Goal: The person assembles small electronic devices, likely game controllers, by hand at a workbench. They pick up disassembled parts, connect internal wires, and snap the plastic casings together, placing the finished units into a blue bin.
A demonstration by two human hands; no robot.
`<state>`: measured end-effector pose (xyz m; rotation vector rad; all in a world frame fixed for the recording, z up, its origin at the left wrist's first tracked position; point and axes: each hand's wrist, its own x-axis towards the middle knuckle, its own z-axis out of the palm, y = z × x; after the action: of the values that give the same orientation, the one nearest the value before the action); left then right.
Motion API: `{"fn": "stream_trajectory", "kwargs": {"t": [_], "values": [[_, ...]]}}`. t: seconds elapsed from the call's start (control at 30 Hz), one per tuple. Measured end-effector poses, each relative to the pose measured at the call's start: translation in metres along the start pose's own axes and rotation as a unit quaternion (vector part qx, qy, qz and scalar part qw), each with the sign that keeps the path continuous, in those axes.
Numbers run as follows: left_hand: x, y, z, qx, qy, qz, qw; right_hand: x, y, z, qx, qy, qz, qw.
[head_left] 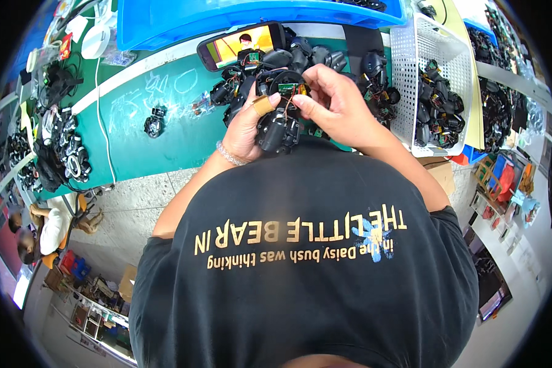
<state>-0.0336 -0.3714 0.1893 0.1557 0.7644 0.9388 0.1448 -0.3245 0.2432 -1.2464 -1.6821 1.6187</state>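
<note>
A black plastic device [278, 132] with a rounded housing is held in front of my chest, over the near part of the table. Its open upper part shows a small green circuit board [286, 89] and thin reddish wires. My left hand [244, 130] is closed around its left side, with a tan band wrapped on the thumb. From the right, the thumb and bent forefinger of my right hand [343, 107] close on the device's edge beside the board and wires. Exactly what those fingertips pinch is too small to tell. Similar black units [300, 52] are heaped just beyond my hands.
A phone [242, 46] with a lit screen leans behind the heap. A blue tray [165, 27] lines the far edge. At right stands a white perforated basket [405, 80] of black parts. One loose black unit [154, 122] lies on the green tabletop [135, 150]; black parts [61, 147] pile up far left.
</note>
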Motion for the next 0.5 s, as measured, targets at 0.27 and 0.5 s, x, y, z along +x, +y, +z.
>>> {"fn": "stream_trajectory", "kwargs": {"t": [0.27,0.5], "values": [[-0.010,0.001,-0.017,-0.180,-0.100,-0.072,0.976,0.063,0.080,-0.030,-0.136,0.039,0.003,0.990],[-0.011,0.005,-0.017,-0.176,-0.150,-0.052,0.972,0.109,0.143,-0.037,-0.384,0.059,-0.014,0.921]]}}
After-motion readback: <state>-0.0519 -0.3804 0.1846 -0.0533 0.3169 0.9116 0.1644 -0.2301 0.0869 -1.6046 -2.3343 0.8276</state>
